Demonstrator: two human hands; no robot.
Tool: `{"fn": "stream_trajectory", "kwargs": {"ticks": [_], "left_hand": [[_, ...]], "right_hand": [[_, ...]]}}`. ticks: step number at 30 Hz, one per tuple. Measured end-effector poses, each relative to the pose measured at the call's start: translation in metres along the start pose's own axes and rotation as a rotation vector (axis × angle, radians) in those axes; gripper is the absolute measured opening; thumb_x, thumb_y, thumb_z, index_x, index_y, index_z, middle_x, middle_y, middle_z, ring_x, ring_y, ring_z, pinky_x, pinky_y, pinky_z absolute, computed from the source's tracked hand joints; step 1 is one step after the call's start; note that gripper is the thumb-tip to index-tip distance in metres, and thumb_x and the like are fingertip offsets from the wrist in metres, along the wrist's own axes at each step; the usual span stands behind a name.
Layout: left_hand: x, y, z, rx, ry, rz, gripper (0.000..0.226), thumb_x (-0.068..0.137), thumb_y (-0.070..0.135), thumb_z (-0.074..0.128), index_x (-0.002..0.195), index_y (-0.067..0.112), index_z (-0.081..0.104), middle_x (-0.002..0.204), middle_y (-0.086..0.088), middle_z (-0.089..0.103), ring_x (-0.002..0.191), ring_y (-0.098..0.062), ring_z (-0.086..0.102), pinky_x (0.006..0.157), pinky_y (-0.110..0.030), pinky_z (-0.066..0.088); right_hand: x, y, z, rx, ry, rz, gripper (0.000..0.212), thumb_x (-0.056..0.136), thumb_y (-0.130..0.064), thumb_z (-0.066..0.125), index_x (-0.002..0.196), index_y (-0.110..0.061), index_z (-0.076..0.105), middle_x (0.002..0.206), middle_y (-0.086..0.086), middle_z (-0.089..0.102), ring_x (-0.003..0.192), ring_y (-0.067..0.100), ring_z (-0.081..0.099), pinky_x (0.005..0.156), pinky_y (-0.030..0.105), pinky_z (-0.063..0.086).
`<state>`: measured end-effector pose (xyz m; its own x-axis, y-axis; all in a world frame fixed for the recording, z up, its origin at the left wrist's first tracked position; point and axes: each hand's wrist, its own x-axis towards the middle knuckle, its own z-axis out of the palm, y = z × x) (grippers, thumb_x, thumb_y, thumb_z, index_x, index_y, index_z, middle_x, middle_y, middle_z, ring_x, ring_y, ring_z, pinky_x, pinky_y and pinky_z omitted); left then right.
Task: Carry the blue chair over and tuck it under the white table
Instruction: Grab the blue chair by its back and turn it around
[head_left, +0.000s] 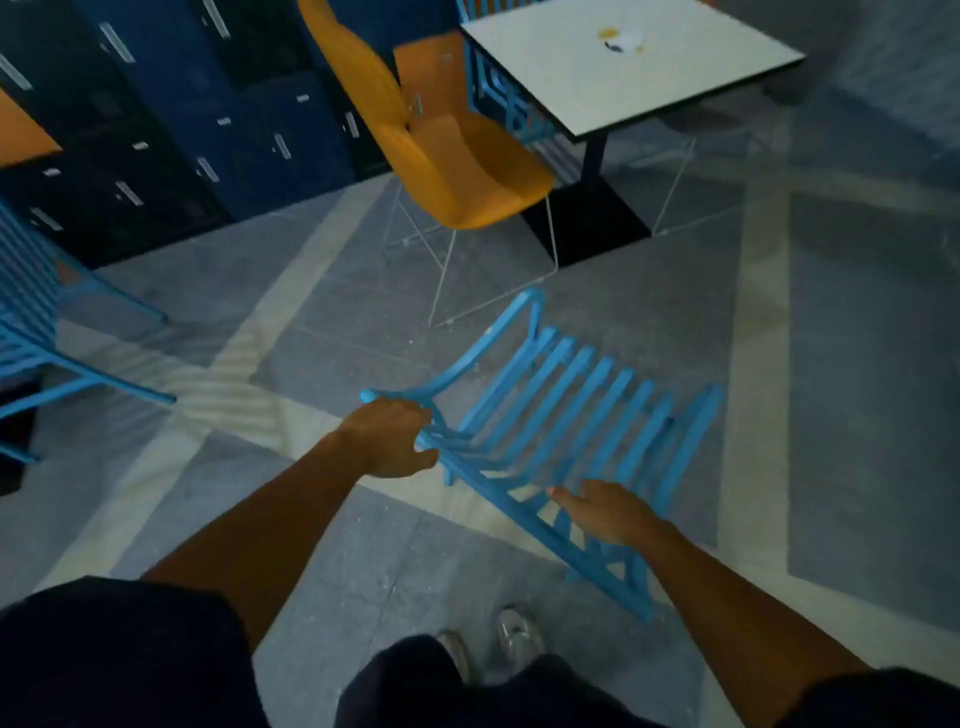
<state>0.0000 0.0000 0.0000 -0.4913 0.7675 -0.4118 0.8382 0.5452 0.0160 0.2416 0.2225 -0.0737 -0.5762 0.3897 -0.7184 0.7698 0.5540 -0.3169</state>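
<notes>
Blue chair (561, 415) is gripped at its frame by left hand (389, 439) and right hand (610, 512), tilted, near the white surface (675, 78).

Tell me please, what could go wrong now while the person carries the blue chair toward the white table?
1. The orange chair stands between the blue chair and the white table; the carried chair's legs may hit it.
2. The right hand seems only to rest on the backrest bar, while the left hand grips, so the tilted chair could swing or slip.
3. Something small lies on the tabletop; a bump may knock it off.
</notes>
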Motion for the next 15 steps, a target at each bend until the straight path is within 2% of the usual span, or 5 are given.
{"fn": "stream_trajectory", "kwargs": {"ticks": [4,6,8,10,15], "left_hand": [[0.018,-0.005,0.016,0.018,-0.092,0.027,0.077,0.084,0.068,0.054,0.144,0.02,0.051,0.144,-0.005,0.054,0.129,-0.027,0.052,0.106,-0.037,0.04],[0.032,-0.011,0.024,0.025,-0.106,0.085,0.075,0.082,0.069,0.057,0.138,0.02,0.055,0.14,-0.005,0.055,0.126,-0.026,0.053,0.105,-0.037,0.04],[0.05,-0.021,0.031,0.059,-0.097,0.165,0.074,0.078,0.074,0.056,0.128,0.02,0.062,0.133,-0.006,0.059,0.12,-0.027,0.056,0.101,-0.037,0.042],[0.063,-0.03,0.034,0.116,-0.123,0.227,0.082,0.069,0.087,0.045,0.115,0.022,0.065,0.122,-0.006,0.063,0.111,-0.027,0.06,0.092,-0.038,0.045],[0.09,-0.055,0.05,0.136,-0.039,0.375,0.081,0.061,0.103,0.033,0.083,0.028,0.058,0.102,-0.005,0.069,0.091,-0.028,0.065,0.072,-0.036,0.044]], "right_hand": [[-0.011,0.011,0.031,0.016,0.015,0.081,0.116,0.06,-0.105,0.014,0.112,-0.018,0.071,0.114,0.007,0.071,0.102,0.029,0.065,0.083,0.041,0.049],[-0.016,0.021,0.049,0.03,0.149,0.085,0.106,0.057,-0.106,0.008,0.082,-0.022,0.068,0.082,-0.003,0.068,0.075,0.02,0.063,0.066,0.039,0.046],[-0.023,0.029,0.067,0.035,0.281,0.114,0.088,0.063,-0.103,0.011,0.067,-0.027,0.054,0.068,-0.007,0.058,0.063,0.019,0.056,0.059,0.038,0.043],[-0.03,0.028,0.08,0.071,0.39,0.131,0.076,0.071,-0.099,0.015,0.066,-0.029,0.044,0.07,-0.004,0.056,0.065,0.024,0.057,0.059,0.037,0.043],[-0.025,0.008,0.092,-0.069,0.479,0.295,0.09,0.082,-0.087,0.012,0.108,-0.019,0.066,0.1,0.012,0.072,0.09,0.036,0.068,0.077,0.046,0.051]]}}
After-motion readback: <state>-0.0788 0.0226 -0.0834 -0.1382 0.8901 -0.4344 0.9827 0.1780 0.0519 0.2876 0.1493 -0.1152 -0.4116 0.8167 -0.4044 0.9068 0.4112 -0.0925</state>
